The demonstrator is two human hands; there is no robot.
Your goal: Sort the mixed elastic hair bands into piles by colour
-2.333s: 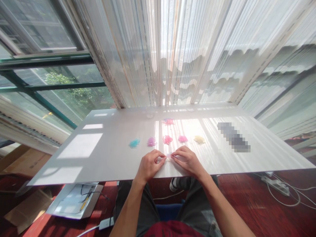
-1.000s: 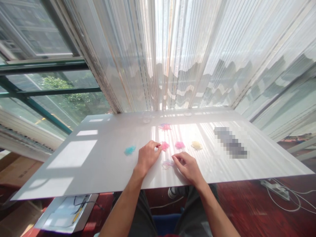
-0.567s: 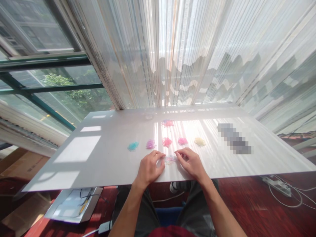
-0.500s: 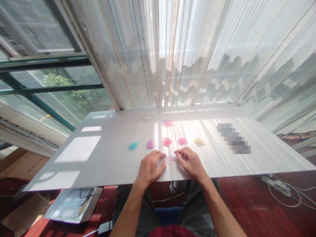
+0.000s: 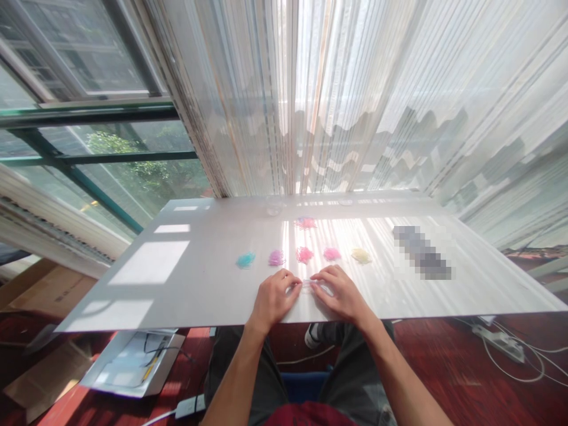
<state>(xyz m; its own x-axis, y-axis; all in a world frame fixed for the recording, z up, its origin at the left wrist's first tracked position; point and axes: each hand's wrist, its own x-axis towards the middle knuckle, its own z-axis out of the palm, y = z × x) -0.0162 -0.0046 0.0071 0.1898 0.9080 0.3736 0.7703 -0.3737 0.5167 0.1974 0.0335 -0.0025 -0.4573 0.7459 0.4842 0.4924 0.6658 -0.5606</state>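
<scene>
My left hand (image 5: 274, 297) and my right hand (image 5: 339, 294) meet near the front edge of the white table (image 5: 213, 302). Fingers and thumbs are drawn in around a small pale mixed-colour pile of thin strands (image 5: 307, 283), mostly hidden by them. Just beyond my hands runs a row of little piles of similar thin strands, perhaps rubber bands: teal (image 5: 245, 260), purple (image 5: 277, 258), red (image 5: 305, 255), pink (image 5: 331, 254) and pale yellow (image 5: 361, 255). Behind the red one lies a larger pink and blue mixed pile (image 5: 306, 223).
A clear round dish (image 5: 274, 207) stands near the table's back edge, and a blurred-out dark object (image 5: 421, 252) lies at right. Below the table's left are a white box (image 5: 128, 367) and cardboard (image 5: 57, 290). A power strip (image 5: 499, 342) with cables is on the red floor.
My hands have drawn closer together over the mixed-colour strands, covering more of them. The whole view has shifted slightly; the row of piles has stayed put.
</scene>
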